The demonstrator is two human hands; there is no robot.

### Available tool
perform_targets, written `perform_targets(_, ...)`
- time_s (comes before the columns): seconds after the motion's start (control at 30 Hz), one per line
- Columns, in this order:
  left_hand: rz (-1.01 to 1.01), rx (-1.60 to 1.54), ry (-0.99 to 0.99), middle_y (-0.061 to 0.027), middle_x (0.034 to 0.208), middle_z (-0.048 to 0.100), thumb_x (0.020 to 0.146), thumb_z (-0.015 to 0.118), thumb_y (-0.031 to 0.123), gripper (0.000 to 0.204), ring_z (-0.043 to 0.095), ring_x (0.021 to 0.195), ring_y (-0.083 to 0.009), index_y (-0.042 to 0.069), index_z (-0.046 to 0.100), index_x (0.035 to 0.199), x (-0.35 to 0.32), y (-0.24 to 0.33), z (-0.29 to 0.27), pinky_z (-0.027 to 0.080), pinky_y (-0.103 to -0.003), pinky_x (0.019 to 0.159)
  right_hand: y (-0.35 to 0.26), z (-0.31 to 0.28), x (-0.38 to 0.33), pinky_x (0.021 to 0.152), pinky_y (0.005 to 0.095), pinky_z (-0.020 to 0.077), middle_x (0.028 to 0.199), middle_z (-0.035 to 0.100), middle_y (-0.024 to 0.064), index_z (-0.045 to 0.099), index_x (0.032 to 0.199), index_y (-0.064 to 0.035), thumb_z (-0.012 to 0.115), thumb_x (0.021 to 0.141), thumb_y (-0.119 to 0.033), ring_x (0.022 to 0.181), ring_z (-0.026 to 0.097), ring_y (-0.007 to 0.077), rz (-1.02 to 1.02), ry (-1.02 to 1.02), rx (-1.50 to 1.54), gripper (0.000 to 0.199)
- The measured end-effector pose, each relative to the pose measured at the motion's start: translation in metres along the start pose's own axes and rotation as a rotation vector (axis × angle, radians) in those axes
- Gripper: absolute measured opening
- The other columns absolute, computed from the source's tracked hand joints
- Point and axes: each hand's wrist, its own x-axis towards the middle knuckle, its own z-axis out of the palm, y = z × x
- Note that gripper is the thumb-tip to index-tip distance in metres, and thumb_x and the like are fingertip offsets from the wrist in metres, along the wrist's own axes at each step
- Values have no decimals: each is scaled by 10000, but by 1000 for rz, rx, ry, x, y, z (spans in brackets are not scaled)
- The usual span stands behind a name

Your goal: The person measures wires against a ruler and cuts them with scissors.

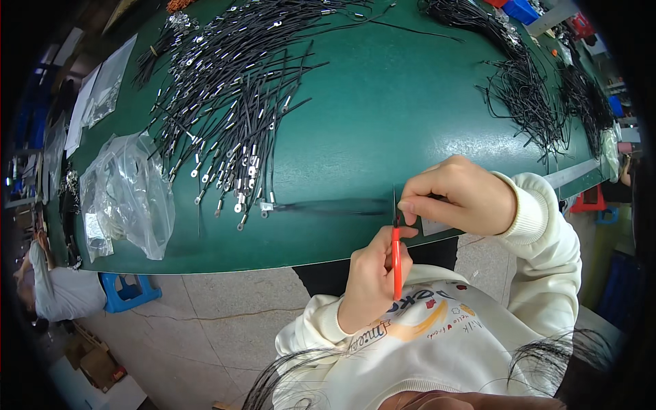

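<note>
My left hand (372,277) is closed around a red-handled hand tool (397,263), which stands edge-on with its thin dark tip upward; whether it is pliers or cutters is unclear. Just above, my right hand (461,195) has thumb and forefinger pinched beside the tool's tip. From these fingertips a black cable (328,206), smeared by motion, stretches left across the green table. Its far end carries a metal ring terminal (265,213) with a small whitish piece next to it. The cable's end at my fingers is mostly hidden.
A large heap of black cables with ring terminals (239,137) covers the table's (383,102) left half. Near the left edge lies a clear plastic bag (133,198). More black cable bundles (526,102) lie at the right. Blue stool (130,292) and another person (58,283) are at left.
</note>
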Motion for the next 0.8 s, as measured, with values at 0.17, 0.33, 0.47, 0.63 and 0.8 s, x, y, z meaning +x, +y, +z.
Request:
perform_targets(0.17, 15, -40, -18, -39, 598, 532, 825, 509, -7, 212, 480, 483, -65, -67, 572, 1018, 0, -6, -1, 402, -222, 465, 3, -8, -5, 508, 320, 449, 617, 618, 83, 651, 779, -17, 539, 898, -149, 494, 563, 222, 2, 50, -79, 210)
perform_targets(0.33, 221, 200, -105, -101, 804, 667, 768, 569, -72, 243, 588, 569, -101, -65, 604, 1008, -10, -14, -16, 486, -236, 522, 7, -48, -42, 629, 260, 438, 716, 615, 65, 621, 810, 14, 528, 916, -125, 663, 556, 134, 86, 356, -169, 198)
perform_targets(0.47, 189, 562, 11, -147, 852, 682, 762, 580, -78, 207, 605, 571, -109, -65, 619, 965, -15, 7, -49, 493, -240, 524, 33, -84, -84, 756, 237, 422, 800, 603, 50, 589, 880, 46, 508, 938, -102, 794, 544, 120, 97, 753, -296, 178)
perform_targets(0.63, 293, 681, 206, -139, 909, 684, 769, 560, -94, 267, 591, 577, -87, -76, 595, 1034, 2, 6, -76, 471, -225, 500, 79, -143, -131, 743, 252, 444, 851, 632, 71, 612, 958, 34, 559, 908, -117, 782, 583, 165, 193, 909, -791, 167)
perform_targets(0.8, 232, 752, 437, -161, 708, 596, 719, 620, -2, 361, 577, 523, -293, 9, 600, 1080, 39, 8, -82, 465, -353, 529, 130, -176, -128, 888, 384, 444, 1049, 611, 108, 648, 1058, -71, 672, 793, -258, 1030, 545, 306, 285, 713, -1320, 325)
